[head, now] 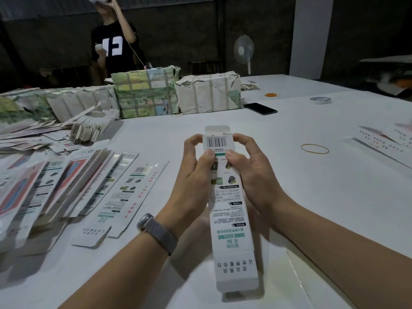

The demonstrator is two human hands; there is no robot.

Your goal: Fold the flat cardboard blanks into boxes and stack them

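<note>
Here both hands (223,172) grip a long, printed cardboard box (231,210).

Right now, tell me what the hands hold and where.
Both hands, left and right, hold one long box near its far end, thumbs on the barcode face.

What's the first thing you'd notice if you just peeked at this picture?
Two hands, the left hand and right hand, grip a long white printed cardboard box at centre, thumbs pressing near its barcode. To the left sprawls a heap of flat printed cardboard blanks; behind stand paper-wrapped strapped bundles.
</note>
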